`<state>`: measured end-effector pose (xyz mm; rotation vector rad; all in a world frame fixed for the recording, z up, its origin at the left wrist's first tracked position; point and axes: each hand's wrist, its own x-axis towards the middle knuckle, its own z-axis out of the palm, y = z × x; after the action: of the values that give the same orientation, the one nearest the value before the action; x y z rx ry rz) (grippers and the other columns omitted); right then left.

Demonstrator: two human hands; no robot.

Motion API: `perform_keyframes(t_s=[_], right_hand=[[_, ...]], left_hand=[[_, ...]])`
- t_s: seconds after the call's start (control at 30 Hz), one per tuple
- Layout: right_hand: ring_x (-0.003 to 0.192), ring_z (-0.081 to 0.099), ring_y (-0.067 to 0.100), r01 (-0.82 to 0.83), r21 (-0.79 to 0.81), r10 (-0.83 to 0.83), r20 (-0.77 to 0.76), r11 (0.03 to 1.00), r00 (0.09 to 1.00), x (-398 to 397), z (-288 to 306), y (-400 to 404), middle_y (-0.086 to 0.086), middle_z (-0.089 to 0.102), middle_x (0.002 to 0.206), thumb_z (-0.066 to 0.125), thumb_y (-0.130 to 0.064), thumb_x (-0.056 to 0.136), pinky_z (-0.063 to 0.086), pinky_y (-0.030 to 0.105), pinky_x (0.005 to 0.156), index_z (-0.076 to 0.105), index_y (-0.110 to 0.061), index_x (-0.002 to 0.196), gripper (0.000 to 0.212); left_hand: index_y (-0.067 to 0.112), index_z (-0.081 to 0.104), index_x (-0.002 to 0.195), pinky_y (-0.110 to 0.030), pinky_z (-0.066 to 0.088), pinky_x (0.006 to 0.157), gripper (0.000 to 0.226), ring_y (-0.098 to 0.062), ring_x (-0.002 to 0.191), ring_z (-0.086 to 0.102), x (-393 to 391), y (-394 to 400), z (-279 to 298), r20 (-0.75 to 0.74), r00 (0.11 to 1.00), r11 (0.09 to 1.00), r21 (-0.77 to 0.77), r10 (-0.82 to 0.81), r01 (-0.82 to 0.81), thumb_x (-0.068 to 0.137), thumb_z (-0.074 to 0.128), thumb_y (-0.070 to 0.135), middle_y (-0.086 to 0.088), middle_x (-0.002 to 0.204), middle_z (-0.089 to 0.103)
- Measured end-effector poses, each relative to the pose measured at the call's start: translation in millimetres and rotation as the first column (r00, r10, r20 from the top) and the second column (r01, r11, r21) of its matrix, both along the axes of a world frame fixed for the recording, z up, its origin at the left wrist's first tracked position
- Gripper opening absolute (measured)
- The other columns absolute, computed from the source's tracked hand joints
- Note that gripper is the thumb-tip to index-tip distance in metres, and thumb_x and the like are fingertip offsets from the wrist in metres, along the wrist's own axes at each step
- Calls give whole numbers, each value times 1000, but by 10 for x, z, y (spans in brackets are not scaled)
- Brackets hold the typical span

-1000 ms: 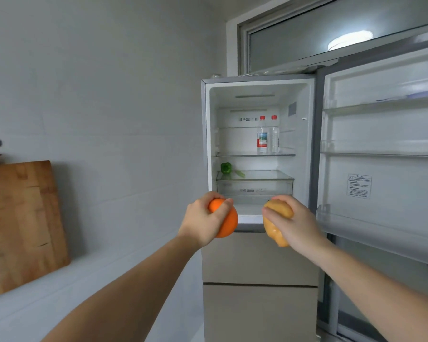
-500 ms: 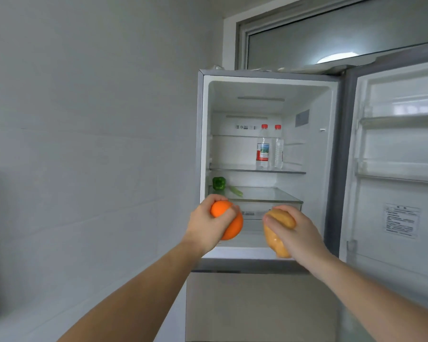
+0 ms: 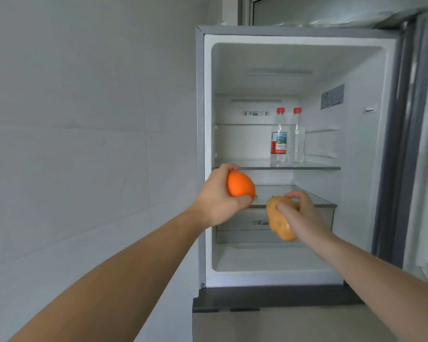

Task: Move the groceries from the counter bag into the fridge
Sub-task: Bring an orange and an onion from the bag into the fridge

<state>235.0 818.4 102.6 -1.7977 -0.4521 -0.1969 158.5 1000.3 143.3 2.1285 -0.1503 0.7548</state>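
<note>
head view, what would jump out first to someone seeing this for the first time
The bright orange gripped in the left hand stands out most, held at the left edge of the open fridge. Beside it, the right hand holds a tan potato in front of the lower glass shelf. Further back, two red-capped water bottles stand side by side on the upper shelf.
</note>
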Motion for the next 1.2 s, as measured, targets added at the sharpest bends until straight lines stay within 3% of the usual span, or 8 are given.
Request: perform_keyframes(t_s=[0.2,0.33,0.47,0.67,0.77,0.9,1.03,1.2], right_hand=[[88,59,16,31,53,-32,17,998,999,909,-68,177,-5,56,100,78,-35,74,45,27,62,46,-28,117,54],[91,56,20,5,45,-6,11,999,1000,1507,-45,290,-2,54,103,74,-35,79,42,25,59,44,-28,111,44],[82,56,14,-82,15,81,15,997,997,1980,-41,410,-1,58,96,61,-28,86,42,24,60,52,-23,111,28],[77,51,5,-163,-100,160,-39,981,986,2417,-100,785,-3,53,95,68,-26,81,38,21,56,39,-18,132,58],[83,55,13,-161,-155,164,5,975,987,2538,-128,986,0,55,102,76,-26,75,39,22,59,45,-18,123,58],[100,56,17,-183,-275,220,110,944,969,2709,-161,1265,-4,59,111,81,-29,70,43,28,79,56,-24,118,54],[108,55,19,-75,-463,213,254,883,943,2796,-200,1602,-2,50,128,77,-32,75,48,33,89,48,-32,128,60],[102,56,15,-73,-435,210,275,897,938,2771,-244,1901,-6,54,120,73,-41,78,45,25,79,47,-30,125,55]], left_hand=[[33,46,123,-15,40,75,66,-16,102,51,643,59,142,55,993,988,107,105,-110,70,83,21,5,120,46],[30,47,132,-6,32,75,70,-12,103,46,1140,8,356,87,980,966,173,179,-192,71,82,22,4,125,38],[22,41,135,-20,35,85,75,-15,105,46,1580,-15,510,119,958,946,164,262,-279,72,81,22,-2,129,45],[23,45,137,-21,36,89,72,-19,109,47,2154,91,697,21,943,904,279,333,-326,74,79,27,-4,129,39],[26,42,139,-25,38,89,75,-22,117,46,2408,179,740,-18,947,903,308,322,-301,75,79,30,-5,132,43],[25,39,140,-30,41,91,74,-25,120,44,2652,333,813,-52,947,901,328,317,-284,77,78,28,-8,136,44],[22,41,138,-31,42,91,71,-26,121,45,2807,470,782,-62,934,869,392,352,-302,78,77,25,-7,136,46],[20,43,137,-30,43,85,69,-26,117,49,2884,543,798,-62,930,864,399,361,-308,78,78,28,-7,134,48]])
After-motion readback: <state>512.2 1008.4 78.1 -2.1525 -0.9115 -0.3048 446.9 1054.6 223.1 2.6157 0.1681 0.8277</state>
